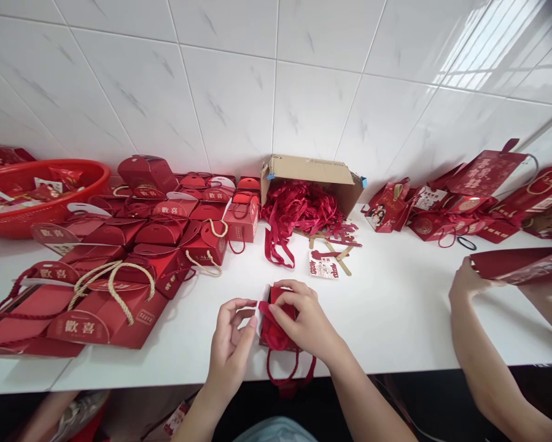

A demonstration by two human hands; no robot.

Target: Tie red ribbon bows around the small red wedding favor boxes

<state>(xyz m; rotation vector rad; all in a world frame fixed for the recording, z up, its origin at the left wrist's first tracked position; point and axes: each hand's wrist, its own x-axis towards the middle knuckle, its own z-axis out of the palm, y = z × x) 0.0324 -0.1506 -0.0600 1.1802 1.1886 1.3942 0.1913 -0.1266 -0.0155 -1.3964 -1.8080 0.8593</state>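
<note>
A small red gift box (281,298) with its top open stands near the table's front edge, between my hands. My left hand (232,341) pinches the pale edge of the box's left flap between thumb and fingers. From the other side my right hand (309,316) reaches over the box, its thumb and forefinger closed on a dark red ribbon (274,336). Part of that ribbon is bunched at the box's opening. Red cord handles (282,372) droop from the front of the box over the table edge. My right hand hides much of the box.
Finished-looking red boxes (114,313) crowd the left, beside a red basket (98,172) of packets. A cardboard box (310,169) spills red ribbons (298,209) at the wall. Cards and strips (324,267) lie before it. At right, another person's hands (469,285) hold a red box (510,264).
</note>
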